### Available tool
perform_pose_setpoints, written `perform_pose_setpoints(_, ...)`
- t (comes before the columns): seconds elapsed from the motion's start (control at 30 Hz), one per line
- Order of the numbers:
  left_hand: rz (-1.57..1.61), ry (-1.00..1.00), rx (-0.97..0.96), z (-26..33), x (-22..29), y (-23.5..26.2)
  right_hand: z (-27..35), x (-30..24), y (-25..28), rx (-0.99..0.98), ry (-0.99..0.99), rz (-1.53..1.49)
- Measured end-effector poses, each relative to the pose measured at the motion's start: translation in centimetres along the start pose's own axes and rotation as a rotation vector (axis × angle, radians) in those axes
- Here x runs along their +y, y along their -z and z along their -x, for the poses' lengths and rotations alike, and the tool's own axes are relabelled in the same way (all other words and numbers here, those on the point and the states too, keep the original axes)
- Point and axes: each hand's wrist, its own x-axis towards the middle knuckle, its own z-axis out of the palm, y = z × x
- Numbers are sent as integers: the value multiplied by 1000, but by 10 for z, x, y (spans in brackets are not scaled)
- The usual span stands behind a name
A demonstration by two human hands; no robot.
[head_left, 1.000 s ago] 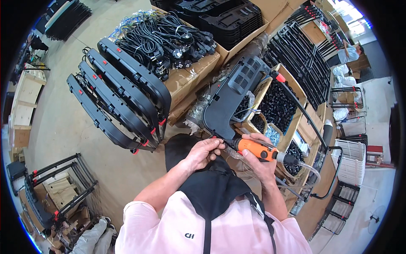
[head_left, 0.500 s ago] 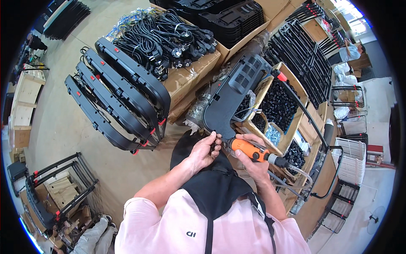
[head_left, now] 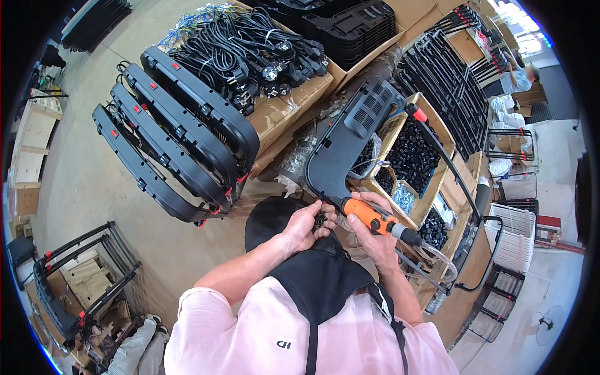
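My right hand [head_left: 372, 236] grips an orange power screwdriver [head_left: 374, 218] with a clear hose trailing from its back end. The tool's tip points up-left at the lower end of a long black plastic panel [head_left: 345, 140] that leans across the cardboard boxes. My left hand [head_left: 304, 225] is closed around a small dark part right at that lower end, touching the tool's tip. A black apron [head_left: 319, 281] hangs over my pink shirt below both hands.
Several finished black panels [head_left: 181, 131] stand in a row at the left. A cardboard box of black power cables [head_left: 250, 47] sits behind them. Boxes of small black parts [head_left: 409, 150] and a bag of screws [head_left: 403, 199] lie right. Black metal frames [head_left: 447, 75] are stacked far right.
Both hands and the screwdriver have shifted slightly down and left along the panel's lower end. The left hand has closed more tightly at the tool's tip.
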Motion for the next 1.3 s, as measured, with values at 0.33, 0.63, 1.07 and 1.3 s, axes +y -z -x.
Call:
perform_pose_setpoints(0.33, -27, -10, -48, 12, 7, 10, -20, 2, -22, -96, -11, 223)
perform_pose_setpoints(0.63, -37, -26, -92, 18, 13, 17, -28, 8, -27, -128, 67, 232)
perform_pose_setpoints(1.07, -51, 1, -118, 16, 22, 10, -30, 10, -25, -89, 7, 162)
perform_pose_setpoints(1.3, -104, -13, -199, 0, 19, 25, -30, 7, -21, -155, 37, 263)
